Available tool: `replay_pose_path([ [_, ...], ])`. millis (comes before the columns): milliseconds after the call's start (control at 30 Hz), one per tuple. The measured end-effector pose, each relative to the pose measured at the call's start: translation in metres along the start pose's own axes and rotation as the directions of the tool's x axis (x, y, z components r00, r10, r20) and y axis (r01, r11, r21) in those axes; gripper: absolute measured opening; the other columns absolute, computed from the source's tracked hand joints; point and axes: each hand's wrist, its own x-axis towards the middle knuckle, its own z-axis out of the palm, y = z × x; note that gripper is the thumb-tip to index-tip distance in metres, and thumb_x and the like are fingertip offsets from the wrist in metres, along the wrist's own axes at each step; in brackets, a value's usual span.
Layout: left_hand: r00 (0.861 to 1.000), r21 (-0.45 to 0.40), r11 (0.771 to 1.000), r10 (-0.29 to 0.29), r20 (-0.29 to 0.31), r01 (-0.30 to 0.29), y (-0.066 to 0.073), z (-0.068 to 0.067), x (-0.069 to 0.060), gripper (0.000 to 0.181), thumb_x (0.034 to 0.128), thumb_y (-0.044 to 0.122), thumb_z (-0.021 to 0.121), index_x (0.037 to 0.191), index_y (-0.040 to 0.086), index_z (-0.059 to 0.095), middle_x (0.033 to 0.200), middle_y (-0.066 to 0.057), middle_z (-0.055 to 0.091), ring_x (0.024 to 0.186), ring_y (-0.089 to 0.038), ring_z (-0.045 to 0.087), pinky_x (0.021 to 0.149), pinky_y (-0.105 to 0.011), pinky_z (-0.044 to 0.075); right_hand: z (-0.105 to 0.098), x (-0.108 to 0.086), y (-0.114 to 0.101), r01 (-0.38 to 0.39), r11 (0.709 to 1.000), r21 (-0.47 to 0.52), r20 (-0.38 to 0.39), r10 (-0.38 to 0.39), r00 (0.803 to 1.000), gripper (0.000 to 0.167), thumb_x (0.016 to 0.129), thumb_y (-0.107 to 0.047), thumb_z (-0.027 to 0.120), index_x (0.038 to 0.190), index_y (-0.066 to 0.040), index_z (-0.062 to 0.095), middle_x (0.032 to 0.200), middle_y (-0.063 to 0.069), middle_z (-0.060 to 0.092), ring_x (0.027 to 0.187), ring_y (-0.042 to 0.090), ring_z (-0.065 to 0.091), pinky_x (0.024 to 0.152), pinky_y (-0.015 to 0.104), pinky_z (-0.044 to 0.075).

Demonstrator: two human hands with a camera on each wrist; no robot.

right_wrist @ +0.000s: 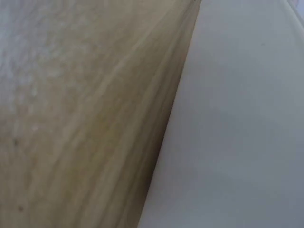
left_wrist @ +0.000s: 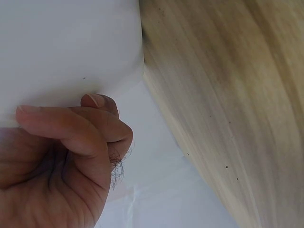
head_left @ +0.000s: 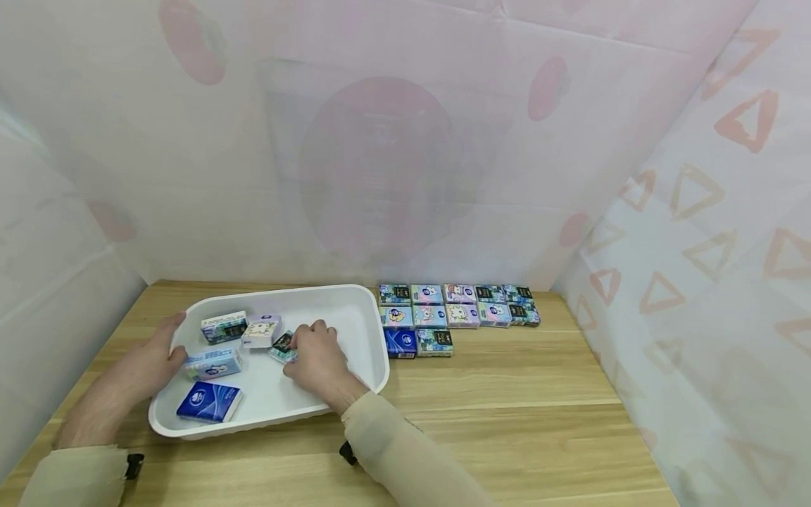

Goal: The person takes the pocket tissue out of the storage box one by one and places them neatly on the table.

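Observation:
A white plastic tray (head_left: 342, 310) lies on the table, with my left hand (head_left: 152, 359) gripping its left rim. In the left wrist view that hand's curled fingers (left_wrist: 71, 128) press against the outer wall of the tray. Inside the tray, my right hand (head_left: 319, 360) pinches a dark floral tissue pack (head_left: 280, 346), partly covered by the fingers. Around it in the tray are a green-and-white pack (head_left: 224, 327), a lilac pack (head_left: 262, 331), a light blue pack (head_left: 214, 363) and a dark blue pack (head_left: 209, 402). The right wrist view has no hand in it.
Right of the tray, tissue packs (head_left: 462, 315) lie in rows on the wooden table (head_left: 507, 401), two full rows at the back and two packs in front. Patterned cloth walls (head_left: 380, 176) enclose the table at the back and sides.

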Motion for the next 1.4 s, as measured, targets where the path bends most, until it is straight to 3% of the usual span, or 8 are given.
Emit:
replay_pose_path([
  [500,1.0,-0.008,1.0,-0.002,0.008,0.002,0.003,0.0,-0.005,0.08,0.1235,0.016,0.041,0.178,-0.014,-0.009,0.152,-0.064,0.043,0.101,-0.051,0.083,0.077,-0.054,0.071,-0.024,-0.006,0.02,0.032,0.995,0.09,-0.013,-0.03,0.999,0.039,0.093,-0.028,0.1,0.129,-0.021,0.085,0.135,0.002,0.073,0.12,0.014,0.058,0.099,0.025,0.055],
  [767,1.0,-0.015,1.0,-0.004,0.008,0.004,0.002,0.0,-0.004,0.08,0.1233,0.016,0.041,0.178,-0.013,-0.01,0.153,-0.064,0.041,0.103,-0.053,0.083,0.077,-0.055,0.071,-0.043,-0.012,0.032,0.05,0.989,0.14,-0.029,-0.046,0.999,0.039,0.095,-0.023,0.098,0.132,-0.02,0.085,0.144,0.006,0.073,0.129,0.02,0.061,0.11,0.031,0.055],
  [1067,1.0,-0.022,1.0,-0.01,0.01,0.01,0.002,0.0,-0.004,0.081,0.1236,0.016,0.041,0.179,-0.012,-0.011,0.154,-0.064,0.04,0.104,-0.054,0.082,0.077,-0.055,0.071,-0.069,-0.023,0.048,0.114,0.974,0.195,-0.077,-0.101,0.992,0.039,0.094,-0.013,0.091,0.133,-0.014,0.085,0.146,0.013,0.073,0.134,0.03,0.063,0.112,0.037,0.055],
  [1267,1.0,-0.024,1.0,-0.02,0.009,0.02,0.003,0.0,-0.003,0.082,0.1235,0.016,0.042,0.179,-0.011,-0.011,0.156,-0.063,0.038,0.099,-0.051,0.083,0.073,-0.051,0.071,-0.087,-0.03,0.061,0.114,0.961,0.25,-0.088,-0.094,0.992,0.039,0.097,-0.008,0.087,0.135,-0.011,0.083,0.153,0.017,0.07,0.149,0.036,0.059,0.118,0.049,0.057],
  [1400,1.0,-0.017,1.0,-0.02,0.007,0.02,0.003,0.0,-0.001,0.082,0.1234,0.017,0.042,0.179,-0.012,-0.011,0.156,-0.063,0.038,0.104,-0.056,0.081,0.076,-0.055,0.071,-0.097,-0.032,0.072,0.1,0.958,0.268,-0.102,-0.075,0.992,0.039,0.098,-0.007,0.086,0.136,-0.011,0.083,0.156,0.02,0.067,0.154,0.04,0.057,0.119,0.053,0.058],
])
